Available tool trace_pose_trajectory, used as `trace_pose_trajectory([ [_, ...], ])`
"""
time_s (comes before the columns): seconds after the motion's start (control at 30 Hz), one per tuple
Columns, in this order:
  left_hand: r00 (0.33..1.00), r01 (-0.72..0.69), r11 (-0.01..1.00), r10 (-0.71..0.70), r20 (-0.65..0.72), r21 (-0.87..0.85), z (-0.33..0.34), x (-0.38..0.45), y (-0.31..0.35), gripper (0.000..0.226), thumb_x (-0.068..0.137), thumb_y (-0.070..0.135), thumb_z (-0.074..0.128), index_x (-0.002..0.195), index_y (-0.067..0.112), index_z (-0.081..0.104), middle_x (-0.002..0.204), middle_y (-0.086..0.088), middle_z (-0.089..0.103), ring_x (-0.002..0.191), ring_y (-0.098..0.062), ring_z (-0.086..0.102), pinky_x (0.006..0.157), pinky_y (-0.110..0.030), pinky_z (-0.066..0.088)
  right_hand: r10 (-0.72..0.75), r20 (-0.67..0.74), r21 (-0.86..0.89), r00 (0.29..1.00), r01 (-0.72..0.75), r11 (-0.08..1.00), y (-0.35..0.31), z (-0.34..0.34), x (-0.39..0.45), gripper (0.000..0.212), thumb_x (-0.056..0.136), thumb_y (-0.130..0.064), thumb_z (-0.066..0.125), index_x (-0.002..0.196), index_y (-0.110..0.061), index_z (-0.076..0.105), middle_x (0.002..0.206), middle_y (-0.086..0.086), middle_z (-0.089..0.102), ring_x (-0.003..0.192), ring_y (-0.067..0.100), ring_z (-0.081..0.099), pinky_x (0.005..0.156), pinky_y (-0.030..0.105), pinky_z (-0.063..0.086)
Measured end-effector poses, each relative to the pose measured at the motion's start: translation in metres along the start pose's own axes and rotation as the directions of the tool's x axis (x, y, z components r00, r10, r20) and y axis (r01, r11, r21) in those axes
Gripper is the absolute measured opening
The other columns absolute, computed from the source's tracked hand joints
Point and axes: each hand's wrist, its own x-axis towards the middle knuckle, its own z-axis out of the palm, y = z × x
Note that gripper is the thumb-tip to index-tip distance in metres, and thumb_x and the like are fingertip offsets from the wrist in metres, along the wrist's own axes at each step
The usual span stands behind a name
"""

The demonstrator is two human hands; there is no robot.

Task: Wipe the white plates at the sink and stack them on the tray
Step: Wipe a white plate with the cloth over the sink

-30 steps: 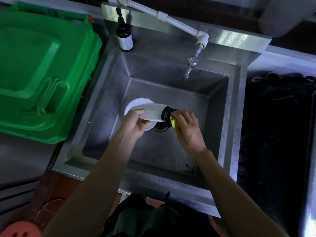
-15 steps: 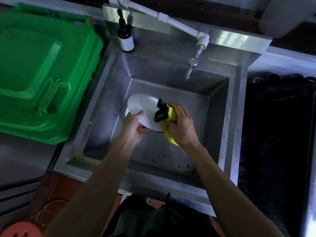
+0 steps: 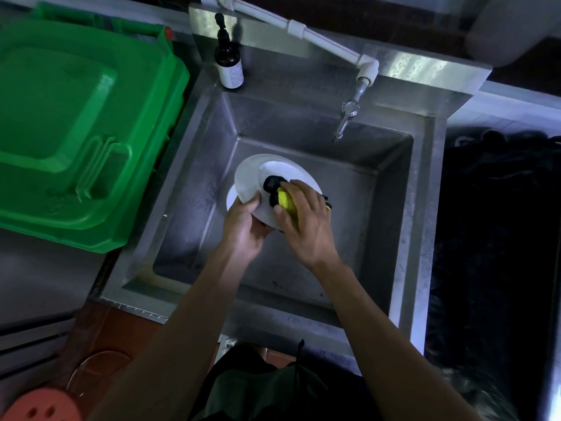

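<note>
White plate (image 3: 258, 180) tilted over steel sink (image 3: 425, 208), L hand (image 3: 243, 223) gripping its rim; R hand (image 3: 306, 220) clutches yellow-black cloth (image 3: 280, 197) on its face. Second plate (image 3: 231, 199) beneath; green bin lid (image 3: 76, 132) and brown pump bottle (image 3: 228, 62) nearby.

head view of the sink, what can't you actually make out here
- Second plate in the sink: only a sliver shows, the held plate covers it.
- Drain: hidden by the plate and right hand.
- Cloth: mostly under the right hand.
- Tray: not identifiable; the right side is too dark.
- Bottle label: too small to read.
</note>
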Motion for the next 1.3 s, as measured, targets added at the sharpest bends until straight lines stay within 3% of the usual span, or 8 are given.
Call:
trace_pose_trajectory([
  [0.17, 0.999, 0.01, 0.999, -0.011, -0.034, -0.038, -0.004, 0.002, -0.003, 0.036, 0.104, 0.016, 0.05, 0.138, 0.011, 0.058, 0.133, -0.021, 0.065, 0.111, -0.033, 0.069, 0.076, -0.041, 0.061, 0.003, 0.018, -0.029, 1.0, -0.002, 1.0, -0.001, 0.011, -0.018, 0.047, 0.102, -0.045, 0.045, 0.142, -0.021, 0.05, 0.147, 0.001, 0.047, 0.135, 0.026, 0.041, 0.11, 0.048, 0.034],
  [0.27, 1.0, 0.014, 1.0, -0.014, 0.009, -0.018, -0.009, -0.001, -0.007, 0.037, 0.104, 0.014, 0.049, 0.14, 0.012, 0.056, 0.135, -0.021, 0.064, 0.118, -0.036, 0.065, 0.088, -0.047, 0.058, 0.062, -0.026, -0.007, 0.998, -0.063, 0.998, 0.001, 0.015, -0.022, 0.042, 0.101, -0.035, 0.051, 0.14, -0.02, 0.053, 0.146, 0.0, 0.048, 0.135, 0.025, 0.04, 0.11, 0.046, 0.034],
  [0.43, 0.995, 0.008, 1.0, -0.01, 0.099, 0.023, -0.012, -0.005, -0.006, 0.035, 0.103, 0.013, 0.051, 0.138, 0.016, 0.057, 0.137, -0.02, 0.063, 0.124, -0.04, 0.061, 0.093, -0.053, 0.055, 0.155, -0.088, 0.042, 0.984, -0.151, 0.988, 0.01, 0.016, -0.017, 0.039, 0.101, -0.026, 0.053, 0.139, -0.017, 0.055, 0.148, -0.001, 0.048, 0.138, 0.022, 0.039, 0.113, 0.046, 0.032],
  [0.67, 0.991, -0.007, 0.998, -0.001, 0.133, 0.063, -0.011, -0.01, 0.001, 0.047, 0.097, 0.011, 0.057, 0.143, 0.007, 0.052, 0.138, -0.02, 0.061, 0.126, -0.04, 0.06, 0.103, -0.061, 0.049, 0.337, -0.111, 0.287, 0.935, -0.295, 0.911, 0.028, 0.001, 0.003, 0.039, 0.102, -0.018, 0.05, 0.141, -0.011, 0.054, 0.15, 0.004, 0.047, 0.137, 0.022, 0.04, 0.117, 0.037, 0.03],
  [0.83, 0.98, 0.008, 0.995, -0.028, 0.195, 0.1, -0.017, -0.015, 0.01, 0.052, 0.09, 0.012, 0.061, 0.141, 0.007, 0.054, 0.136, -0.016, 0.064, 0.123, -0.038, 0.062, 0.094, -0.055, 0.056, 0.38, -0.1, 0.353, 0.92, -0.324, 0.878, 0.041, -0.017, 0.017, 0.039, 0.102, -0.025, 0.048, 0.141, -0.022, 0.054, 0.14, -0.002, 0.054, 0.128, 0.015, 0.049, 0.11, 0.031, 0.037],
  [0.93, 0.97, 0.019, 0.99, -0.052, 0.239, 0.138, -0.021, -0.015, 0.012, 0.05, 0.094, 0.01, 0.059, 0.144, 0.006, 0.052, 0.14, -0.018, 0.061, 0.126, -0.039, 0.06, 0.1, -0.056, 0.052, 0.37, -0.088, 0.35, 0.925, -0.319, 0.881, 0.046, -0.024, 0.026, 0.037, 0.102, -0.028, 0.048, 0.138, -0.024, 0.055, 0.133, -0.008, 0.054, 0.123, 0.013, 0.051, 0.105, 0.026, 0.036],
  [1.03, 0.956, 0.022, 0.987, -0.067, 0.285, 0.157, -0.023, -0.015, 0.015, 0.043, 0.098, 0.008, 0.054, 0.141, 0.007, 0.055, 0.139, -0.017, 0.062, 0.126, -0.039, 0.06, 0.103, -0.058, 0.05, 0.343, -0.094, 0.331, 0.934, -0.296, 0.896, 0.048, -0.026, 0.031, 0.037, 0.102, -0.028, 0.048, 0.137, -0.022, 0.055, 0.134, -0.004, 0.055, 0.123, 0.014, 0.051, 0.108, 0.03, 0.038],
  [1.3, 0.916, 0.039, 0.968, -0.134, 0.377, 0.25, -0.027, -0.02, 0.022, 0.045, 0.093, 0.002, 0.055, 0.137, 0.01, 0.056, 0.127, -0.012, 0.07, 0.113, -0.032, 0.069, 0.083, -0.046, 0.061, 0.333, -0.095, 0.266, 0.938, -0.299, 0.916, 0.045, -0.032, 0.049, 0.03, 0.103, -0.034, 0.047, 0.126, -0.018, 0.057, 0.122, 0.001, 0.06, 0.116, 0.022, 0.055, 0.098, 0.035, 0.041],
])
